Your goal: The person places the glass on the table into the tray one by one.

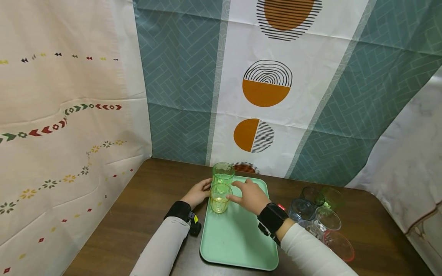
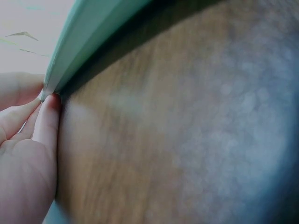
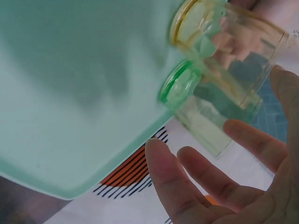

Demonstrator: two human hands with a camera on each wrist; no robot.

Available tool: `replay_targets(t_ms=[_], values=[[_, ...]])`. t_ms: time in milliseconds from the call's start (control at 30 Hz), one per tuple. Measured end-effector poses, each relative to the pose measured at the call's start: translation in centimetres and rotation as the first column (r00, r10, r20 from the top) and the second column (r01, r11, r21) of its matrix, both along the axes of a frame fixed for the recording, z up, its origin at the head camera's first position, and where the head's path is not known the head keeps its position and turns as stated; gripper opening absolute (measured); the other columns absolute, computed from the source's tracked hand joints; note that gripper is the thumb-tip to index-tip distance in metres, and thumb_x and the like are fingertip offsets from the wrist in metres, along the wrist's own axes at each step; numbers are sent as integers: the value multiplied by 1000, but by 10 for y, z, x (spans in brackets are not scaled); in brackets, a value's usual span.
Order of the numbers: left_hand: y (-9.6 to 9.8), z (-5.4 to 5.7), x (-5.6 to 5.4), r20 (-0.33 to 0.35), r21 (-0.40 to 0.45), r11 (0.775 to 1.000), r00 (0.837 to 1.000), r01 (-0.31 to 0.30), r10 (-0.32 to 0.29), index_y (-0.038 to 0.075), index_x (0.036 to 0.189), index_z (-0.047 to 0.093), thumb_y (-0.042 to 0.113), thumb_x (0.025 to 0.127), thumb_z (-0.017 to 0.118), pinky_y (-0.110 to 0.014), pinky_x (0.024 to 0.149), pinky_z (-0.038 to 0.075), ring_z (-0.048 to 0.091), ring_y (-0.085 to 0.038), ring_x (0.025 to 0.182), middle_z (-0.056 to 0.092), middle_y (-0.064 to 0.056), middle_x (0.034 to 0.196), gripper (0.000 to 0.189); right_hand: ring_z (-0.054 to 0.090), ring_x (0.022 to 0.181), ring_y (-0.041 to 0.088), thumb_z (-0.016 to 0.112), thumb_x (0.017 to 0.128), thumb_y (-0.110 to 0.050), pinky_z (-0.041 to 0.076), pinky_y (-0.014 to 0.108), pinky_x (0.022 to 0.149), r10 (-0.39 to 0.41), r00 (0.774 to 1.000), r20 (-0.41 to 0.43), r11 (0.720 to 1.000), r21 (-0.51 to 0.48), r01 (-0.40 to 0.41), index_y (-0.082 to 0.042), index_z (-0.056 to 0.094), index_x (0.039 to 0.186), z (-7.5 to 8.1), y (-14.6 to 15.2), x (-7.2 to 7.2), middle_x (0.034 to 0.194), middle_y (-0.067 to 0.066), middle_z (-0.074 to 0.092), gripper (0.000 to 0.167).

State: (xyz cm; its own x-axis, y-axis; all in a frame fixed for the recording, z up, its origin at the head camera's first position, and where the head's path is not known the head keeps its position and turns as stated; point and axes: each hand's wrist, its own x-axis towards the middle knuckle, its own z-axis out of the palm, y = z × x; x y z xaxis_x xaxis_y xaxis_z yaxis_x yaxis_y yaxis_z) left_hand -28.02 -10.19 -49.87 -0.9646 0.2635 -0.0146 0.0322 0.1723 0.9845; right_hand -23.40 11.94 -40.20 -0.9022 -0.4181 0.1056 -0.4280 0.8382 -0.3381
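Observation:
A mint-green tray (image 1: 238,237) lies on the table, with a green glass (image 1: 223,170) and a yellow glass (image 1: 220,199) standing at its far left corner. My left hand (image 1: 197,194) is at the tray's left edge; in the left wrist view, its thumb and fingers (image 2: 49,109) pinch the tray's rim (image 2: 77,42). Spread apart, the fingers of my right hand (image 1: 251,197) are just right of the two glasses. From the right wrist, one fingertip (image 3: 278,74) shows right at the rim of the yellow glass (image 3: 238,51), and the palm is free.
Several clear and coloured glasses (image 1: 327,218), including a red-rimmed one (image 1: 339,245), stand grouped right of the tray on the brown wooden table (image 1: 138,214). Patterned cloth (image 1: 179,115) hangs close behind the table's far edge, and more cloth (image 1: 69,153) hangs at the left.

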Motion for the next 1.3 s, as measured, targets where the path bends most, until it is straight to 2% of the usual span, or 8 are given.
replay_targets(t_ms=[233,300,433,567,667,900,1067,1300], values=[[0,-1,0,7,15,1000,1000,8,-8,-9,154,32,-2,101,56,-53,114,37,36,-42,145,38,-30,155,59,61,109,37,70,95,-41,55,49,86,-51,999,18,998,24,50,-5,66,131,0,14,-4,113,17,71,52],[-1,-2,-1,12,16,1000,1000,8,-8,-9,154,31,-2,101,56,-52,114,37,35,-42,145,38,-29,155,59,59,115,39,70,96,-41,54,51,90,-61,998,27,998,26,60,-4,66,132,-2,19,-6,112,17,72,52],[-2,-5,-3,26,33,999,1000,10,-10,-7,155,31,-1,101,56,-52,115,36,34,-41,146,38,-27,156,60,58,119,43,69,96,-40,51,55,93,-78,996,34,997,31,77,-4,65,133,-7,29,-8,118,21,69,52],[-3,-7,-5,20,31,999,1000,14,-14,-7,155,32,0,100,58,-52,114,38,36,-42,145,39,-28,155,60,61,109,41,69,96,-39,53,55,88,-101,994,35,994,52,99,-4,65,134,-5,38,-8,121,23,64,51],[-3,-8,-5,21,35,999,999,28,-29,-7,155,31,1,101,58,-52,115,37,34,-42,146,37,-28,156,61,60,109,41,69,97,-37,52,54,89,-111,993,43,992,68,108,-3,63,135,-2,43,-8,121,24,63,51],[-6,-5,0,-48,29,997,996,75,-73,-8,154,32,13,102,61,-46,113,41,37,-42,144,38,-30,154,63,59,108,41,69,97,-35,53,53,88,-132,990,48,987,98,127,-2,62,137,7,55,-7,121,24,62,52],[-3,-4,-1,12,40,999,999,31,-32,-6,155,32,4,102,58,-51,115,36,34,-41,146,37,-27,156,60,59,111,46,70,97,-33,52,57,89,-145,989,15,982,127,142,-1,62,135,12,68,-9,120,26,64,50],[-1,-1,0,33,25,1000,999,-5,4,-6,154,34,-1,100,58,-52,114,37,36,-40,145,40,-26,155,59,57,115,47,68,98,-29,50,59,90,-142,990,25,983,117,139,1,64,131,16,84,-10,116,22,68,45]])
